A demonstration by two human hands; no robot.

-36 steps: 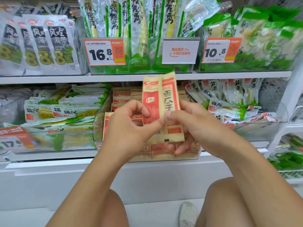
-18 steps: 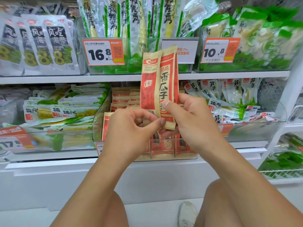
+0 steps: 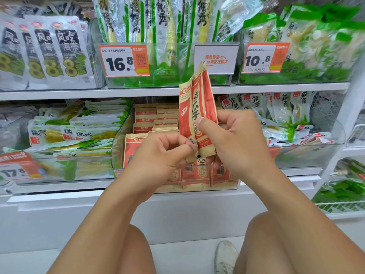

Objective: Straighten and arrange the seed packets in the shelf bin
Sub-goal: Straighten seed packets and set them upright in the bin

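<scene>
Several red-and-tan seed packets [image 3: 197, 113] are held upright in a fanned bundle above the clear shelf bin [image 3: 118, 143], in front of the shelf edge. The front packet is printed with the characters 香瓜子. The bundle is pinched by the right hand [image 3: 235, 143], thumb pressed on the front face and fingers curled behind. The lower left corner is pinched by the left hand [image 3: 164, 153], fingers curled. More packets of the same kind are stacked in the bin below. On the upper shelf [image 3: 59, 93], price tags reading 16.8 [image 3: 124, 61] and 10.8 [image 3: 264, 58] are clipped to bins. A partly visible tag [image 3: 17, 169] reading 17 is seen lower left.
</scene>
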